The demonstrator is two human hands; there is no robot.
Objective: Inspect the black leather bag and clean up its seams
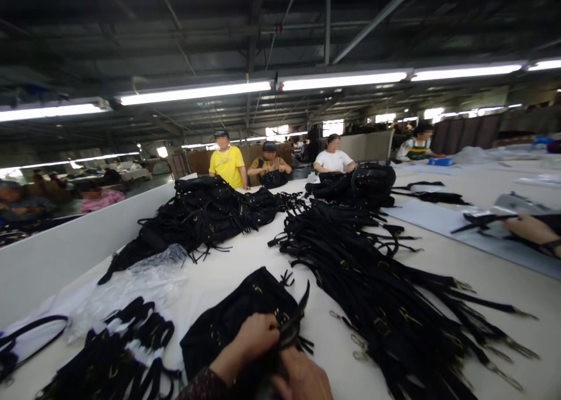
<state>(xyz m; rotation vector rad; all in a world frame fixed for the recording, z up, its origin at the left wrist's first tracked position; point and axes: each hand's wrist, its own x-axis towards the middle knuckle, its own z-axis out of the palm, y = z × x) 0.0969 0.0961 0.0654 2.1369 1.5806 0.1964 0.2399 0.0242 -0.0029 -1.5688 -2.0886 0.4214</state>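
A black bag [236, 318] with small gold fittings lies on the white table [324, 335] right in front of me. My left hand [252, 341] is curled over its near right edge, fingers gripping the fabric by a strap. My right hand [300, 379] sits just below at the bottom edge of the view, closed on the same part of the bag; its fingertips are partly hidden.
A long pile of black straps with metal clips [385, 295] runs along the right. More black bags [205, 216] are heaped at centre left, beside clear plastic wrap [131, 283]. Several seated people work at the far end, and another person's hand [532, 230] is at right.
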